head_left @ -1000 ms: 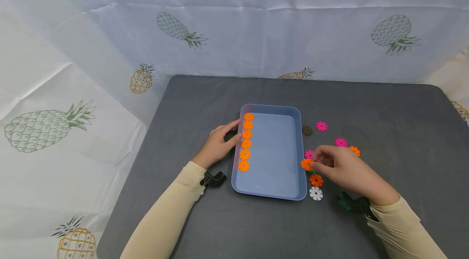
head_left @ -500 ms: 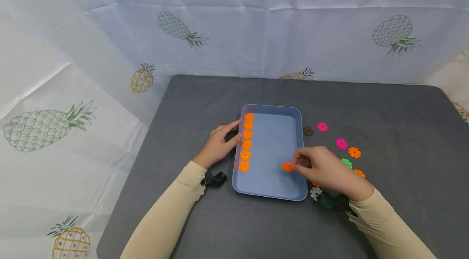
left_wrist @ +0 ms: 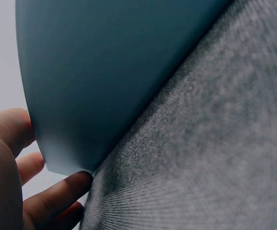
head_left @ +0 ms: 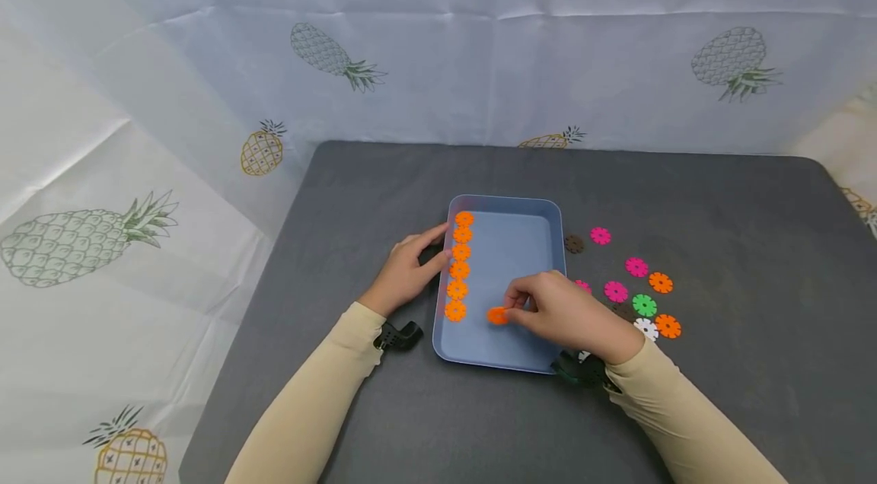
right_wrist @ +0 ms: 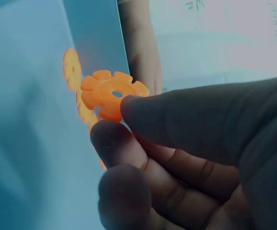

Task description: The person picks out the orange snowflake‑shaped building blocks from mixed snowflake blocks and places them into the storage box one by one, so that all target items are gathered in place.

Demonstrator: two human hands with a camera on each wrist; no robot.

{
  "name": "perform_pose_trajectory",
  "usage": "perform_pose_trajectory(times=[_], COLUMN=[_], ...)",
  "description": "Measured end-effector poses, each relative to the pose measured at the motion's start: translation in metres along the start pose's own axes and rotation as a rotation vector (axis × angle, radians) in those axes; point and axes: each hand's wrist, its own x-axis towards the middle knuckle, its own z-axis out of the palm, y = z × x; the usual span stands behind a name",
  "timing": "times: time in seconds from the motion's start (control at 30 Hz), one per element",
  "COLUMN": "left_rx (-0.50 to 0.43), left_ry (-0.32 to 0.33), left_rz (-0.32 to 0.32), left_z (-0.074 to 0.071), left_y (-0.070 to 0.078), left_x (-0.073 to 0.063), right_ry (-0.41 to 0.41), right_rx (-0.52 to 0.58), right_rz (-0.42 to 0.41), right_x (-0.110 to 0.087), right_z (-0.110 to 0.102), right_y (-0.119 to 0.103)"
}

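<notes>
A shallow blue tray (head_left: 507, 347) lies on the dark grey table, with a column of several orange notched discs (head_left: 460, 269) along its inner left side. My left hand (head_left: 404, 271) rests against the tray's left wall, fingers extended; in the left wrist view its fingertips touch the tray's outer side. Over the tray my right hand (head_left: 565, 313) pinches one orange notched disc (right_wrist: 112, 93) between thumb and fingers. This held disc is right of the column's near end, and its notched rim and centre hole show in the right wrist view.
Right of the tray lie loose notched discs: pink (head_left: 636, 266), orange (head_left: 661, 282), green (head_left: 644, 305), white (head_left: 646, 329) and brown (head_left: 574, 243). The right forearm partly hides some. A pineapple-print cloth (head_left: 438, 73) hangs behind the table.
My right hand has carried the orange disc leftward from the tray's right edge to over its middle, uncovering loose discs at the right. The left hand has stayed at the tray's left wall.
</notes>
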Motion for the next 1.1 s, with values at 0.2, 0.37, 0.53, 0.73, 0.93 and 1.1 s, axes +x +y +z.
perform_pose_trajectory(times=[0.2,0.37,0.53,0.73,0.93,1.1], left_rx=[0.000,-0.003,0.001,0.005,0.006,0.004], left_ry=[-0.004,0.000,-0.003,-0.007,-0.008,-0.002], left_rz=[0.001,0.006,0.011,0.008,0.007,0.016], left_z=[0.000,0.000,0.001,0.000,0.001,0.000], left_y=[-0.001,-0.002,-0.003,-0.003,-0.002,-0.003], left_x=[0.000,0.001,0.001,0.001,0.001,0.001], right_ry=[-0.011,-0.044,-0.078,-0.110,-0.154,-0.174], right_rx=[-0.010,-0.010,-0.010,-0.029,-0.033,-0.034], right_rz=[-0.044,-0.081,-0.098,-0.114,-0.109,-0.102], right_x=[0.015,0.023,0.031,0.038,0.044,0.052], right_z=[0.011,0.021,0.030,0.036,0.040,0.041], right_y=[-0.007,-0.009,-0.010,-0.013,-0.017,-0.021])
